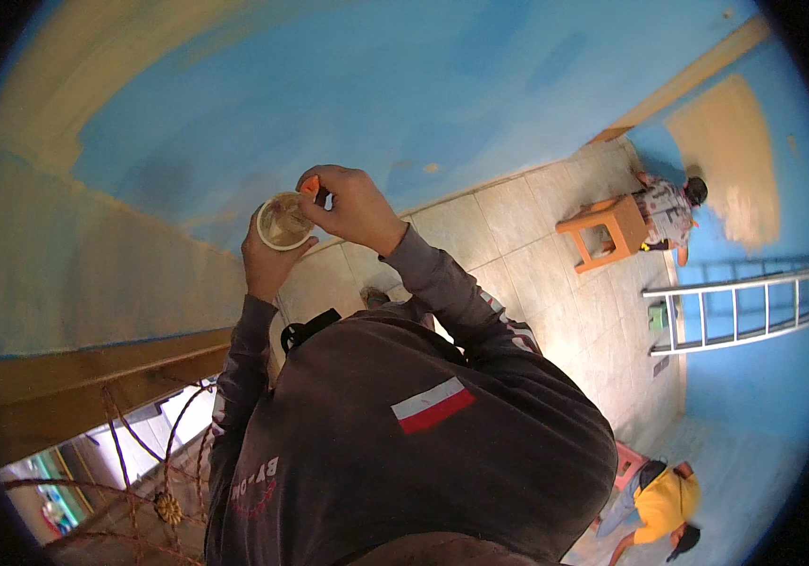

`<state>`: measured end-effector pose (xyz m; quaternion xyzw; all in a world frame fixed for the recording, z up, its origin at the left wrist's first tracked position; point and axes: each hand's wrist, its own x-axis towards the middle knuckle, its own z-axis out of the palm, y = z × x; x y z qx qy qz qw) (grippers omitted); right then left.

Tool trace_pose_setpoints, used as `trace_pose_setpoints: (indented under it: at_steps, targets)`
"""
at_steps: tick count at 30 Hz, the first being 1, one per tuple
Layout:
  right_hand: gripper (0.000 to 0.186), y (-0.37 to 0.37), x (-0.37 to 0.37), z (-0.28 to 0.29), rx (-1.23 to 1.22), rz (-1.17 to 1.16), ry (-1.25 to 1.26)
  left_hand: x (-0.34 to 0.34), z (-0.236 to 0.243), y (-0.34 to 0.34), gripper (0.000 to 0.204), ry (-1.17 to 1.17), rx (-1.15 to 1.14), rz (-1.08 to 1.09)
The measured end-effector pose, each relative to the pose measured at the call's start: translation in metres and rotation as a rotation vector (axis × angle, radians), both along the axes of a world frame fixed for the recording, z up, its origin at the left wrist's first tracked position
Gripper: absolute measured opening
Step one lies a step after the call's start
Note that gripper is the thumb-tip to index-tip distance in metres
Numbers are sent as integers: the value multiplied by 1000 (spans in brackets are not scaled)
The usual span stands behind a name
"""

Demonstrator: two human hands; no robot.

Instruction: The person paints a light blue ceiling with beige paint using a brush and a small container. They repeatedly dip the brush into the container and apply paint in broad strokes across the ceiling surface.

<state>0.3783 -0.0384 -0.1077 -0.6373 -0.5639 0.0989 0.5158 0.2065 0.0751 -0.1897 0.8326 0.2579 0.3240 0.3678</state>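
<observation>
In front of my chest, my left hand [267, 270] is wrapped round a small round tub [283, 224] with a pale rim and light-coloured stuff inside. Above its right rim, my right hand [355, 206] pinches a small orange piece [310, 187], perhaps a tool's handle; its lower end is hidden by my fingers and the tub. Both hands are close together, beside the wall [329, 104], whose surface is patched in blue and beige.
At the right, a person in a patterned shirt [670, 212] is by the wall next to an orange stool [619, 215]. A metal ladder [739, 337] leans there. Another person in yellow [666, 505] bends at lower right. Twisted brown metalwork [126, 486] is at lower left, above pale floor tiles [527, 274].
</observation>
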Motion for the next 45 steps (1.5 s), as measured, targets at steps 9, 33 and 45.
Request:
trace_pose_setpoints:
  at_steps: [9, 33, 45]
  targets:
    - [18, -18, 9, 1, 34, -56, 11, 25, 11, -6, 81, -25, -40, -75]
    - [22, -18, 24, -5, 55, -227, 139, 25, 23, -6, 85, -51, -34, -75]
    - [21, -11, 33, -10, 4, -207, 407, 14, 28, -8, 87, -86, -73, -36]
